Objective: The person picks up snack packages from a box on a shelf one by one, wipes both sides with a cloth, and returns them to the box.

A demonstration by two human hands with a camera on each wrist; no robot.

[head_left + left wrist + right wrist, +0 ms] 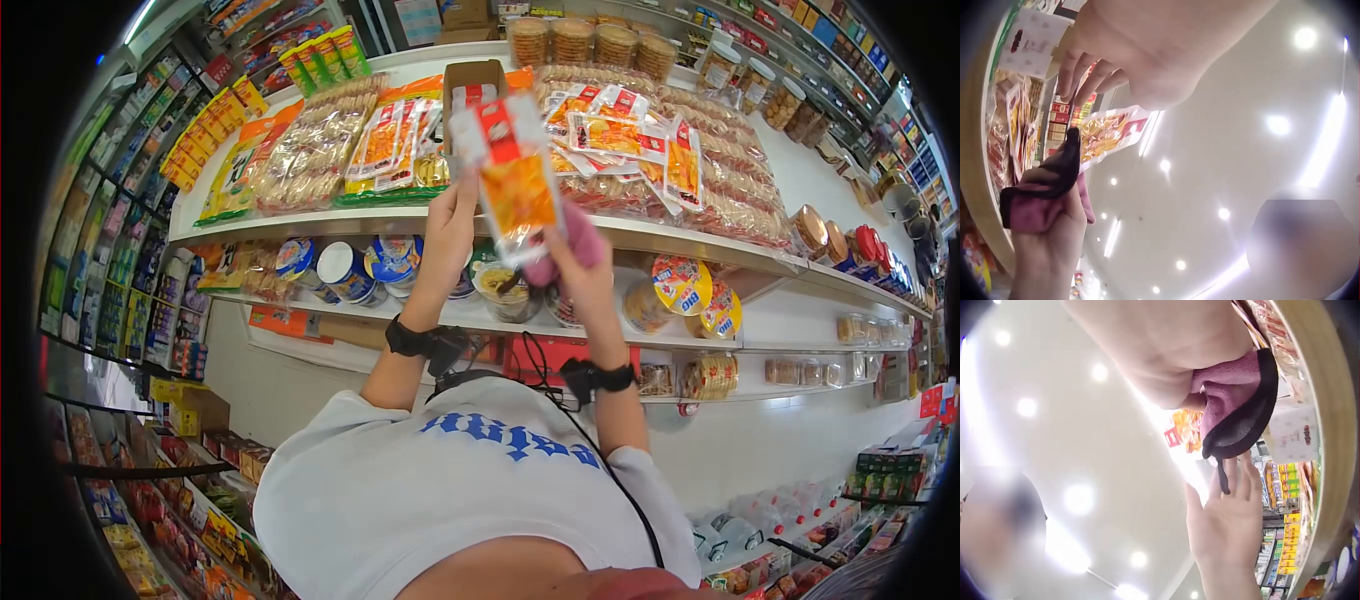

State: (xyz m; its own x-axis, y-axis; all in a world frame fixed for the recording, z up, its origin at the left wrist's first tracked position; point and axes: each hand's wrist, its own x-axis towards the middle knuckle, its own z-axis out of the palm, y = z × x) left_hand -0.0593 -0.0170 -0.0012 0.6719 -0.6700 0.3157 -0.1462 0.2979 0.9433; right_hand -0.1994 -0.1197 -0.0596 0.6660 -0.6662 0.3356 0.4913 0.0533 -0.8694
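In the head view my right hand [585, 275] pinches the lower edge of a red, white and orange food packet [520, 195] and also grips a pink cloth [585, 240]. The left wrist view shows this packet [1107, 134] beyond the black-edged cloth [1038, 212]. My left hand [450, 235] is raised beside the packet, fingertips partly hidden behind it; in the right wrist view that hand [1225, 525] has extended fingers and no visible grip. Behind the packet stands an open carton [475, 75] with a similar packet inside.
Similar packets [610, 130] lie in piles over wrapped biscuit packs [735, 170] on the upper shelf. Lidded jars [570, 42] stand at the back and yellow tubes [325, 58] at the left. Tubs [345, 270] fill the shelf below, under the front edge [640, 229].
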